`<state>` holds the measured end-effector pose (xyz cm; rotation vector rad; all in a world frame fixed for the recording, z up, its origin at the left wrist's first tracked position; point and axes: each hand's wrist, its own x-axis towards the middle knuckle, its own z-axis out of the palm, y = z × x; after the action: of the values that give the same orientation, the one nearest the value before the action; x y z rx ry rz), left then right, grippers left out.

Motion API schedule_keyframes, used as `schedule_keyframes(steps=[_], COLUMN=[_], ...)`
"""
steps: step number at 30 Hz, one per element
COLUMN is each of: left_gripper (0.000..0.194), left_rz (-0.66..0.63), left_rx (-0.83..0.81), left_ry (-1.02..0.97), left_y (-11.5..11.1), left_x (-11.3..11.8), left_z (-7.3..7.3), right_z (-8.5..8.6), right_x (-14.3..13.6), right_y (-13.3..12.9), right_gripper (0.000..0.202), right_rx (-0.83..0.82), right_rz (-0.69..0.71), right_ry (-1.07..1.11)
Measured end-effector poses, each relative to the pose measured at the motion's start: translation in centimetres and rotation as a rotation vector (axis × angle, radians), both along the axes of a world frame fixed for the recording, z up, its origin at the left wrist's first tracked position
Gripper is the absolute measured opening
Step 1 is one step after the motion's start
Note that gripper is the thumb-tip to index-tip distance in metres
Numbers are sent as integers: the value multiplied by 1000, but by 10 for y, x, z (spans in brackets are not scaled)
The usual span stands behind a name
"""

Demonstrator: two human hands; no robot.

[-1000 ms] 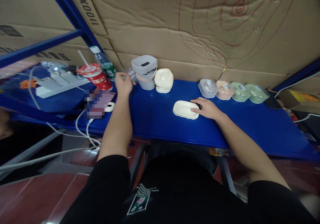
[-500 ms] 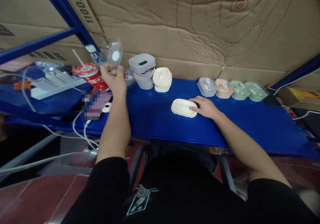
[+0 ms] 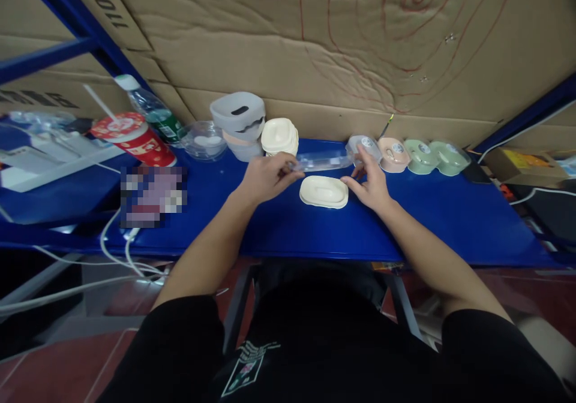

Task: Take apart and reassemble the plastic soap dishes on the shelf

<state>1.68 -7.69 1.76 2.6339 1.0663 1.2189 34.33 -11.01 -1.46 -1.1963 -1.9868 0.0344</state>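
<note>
A clear plastic lid (image 3: pixel 324 161) hangs tilted just behind a cream oval dish (image 3: pixel 324 192) that rests on the blue table. My left hand (image 3: pixel 275 178) pinches the lid's left end. At its right end is my right hand (image 3: pixel 366 181), fingers apart, with the fingertips at the lid's edge and the thumb near the dish's right rim. Behind my left hand stand a stack of cream dishes (image 3: pixel 279 137) and a stack of grey and peach containers (image 3: pixel 238 115). More clear lids (image 3: pixel 205 141) lie left of these.
Lidded containers in grey, peach (image 3: pixel 393 155) and green (image 3: pixel 421 156) line the back right. At left are a red cup (image 3: pixel 139 141) with a straw, a bottle (image 3: pixel 150 109), a power strip (image 3: pixel 58 166) and white cables. Cardboard (image 3: pixel 252 43) stands behind the table.
My left hand has brought the clear lid from the back left to behind the cream dish. My right hand has let go of the dish and risen to the lid's right end.
</note>
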Motion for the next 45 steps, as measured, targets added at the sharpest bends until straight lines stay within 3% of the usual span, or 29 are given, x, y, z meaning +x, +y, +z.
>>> schedule_keyframes(steps=[3,6,12,18,21,24,28,31,36,40,45], left_gripper=[42,41,52,38,40,44,48,65,78,63,62], left_rz=[-18,-5,-68,-3,26,-23,-50,-44,-21,199,390], left_rx=[-26,-154,-553,-564,-576,-567,-683,-747,-698,-532,-300], left_ry=[-14,-114,-269,-21,81,75,-148,-299,-212,-116,-280], left_y=[-3,-1,8,12,9,8,13,17,13,15,37], left_x=[13,23,40,46,48,49,50,52,50,41,4], left_z=[-4,-12,-33,-44,-40,-37,-41,-45,-43,-35,-23], right_z=[2,7,23,27,27,24,15,9,6,5,4], right_x=[-3,-5,-3,-4,-4,-2,3,6,9,9,8], right_y=[-5,-9,-12,-7,-6,-5,3,10,14,13,11], right_gripper=[64,63,77,75,77,75,71,78,83,73,60], right_rx=[2,-82,-477,-773,-786,-784,-747,-706,-659,-645,-591], right_rz=[15,-10,-88,-151,-161,-143,-165,-203,-320,-311,-247], right_ry=[32,66,-6,-312,-369,-344,-134,44,-25,-120,-197])
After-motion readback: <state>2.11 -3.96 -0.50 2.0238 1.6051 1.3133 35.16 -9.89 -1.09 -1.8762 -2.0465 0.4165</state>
